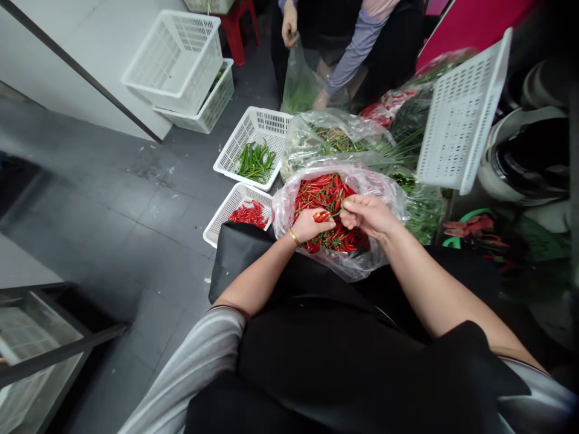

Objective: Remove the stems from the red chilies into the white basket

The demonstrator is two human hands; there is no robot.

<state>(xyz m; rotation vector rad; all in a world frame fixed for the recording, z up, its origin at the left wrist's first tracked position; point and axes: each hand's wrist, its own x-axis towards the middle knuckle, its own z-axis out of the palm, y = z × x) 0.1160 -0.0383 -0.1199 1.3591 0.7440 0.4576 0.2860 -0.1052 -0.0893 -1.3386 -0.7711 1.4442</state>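
Observation:
My left hand [311,225] is closed around a red chili pepper [321,216], whose end shows between thumb and fingers. My right hand [368,216] pinches at a thin green chili stem [336,214] just beside it. Both hands are over a clear plastic bag [389,190], open at the top and full of red chilies [323,191] with green stems. Left of the bag, a low white basket [214,224] holds loose red chilies [250,214]. Whether my fingers hold more than one chili is hidden.
Beyond is a white basket [230,158] of green chilies [256,161]. A co-worker's hand [289,27] holds up a plastic bag [296,72] of greens. Bagged vegetables [337,137] lie ahead. A tilted white basket [461,114] stands right; stacked baskets [174,54] stand far left.

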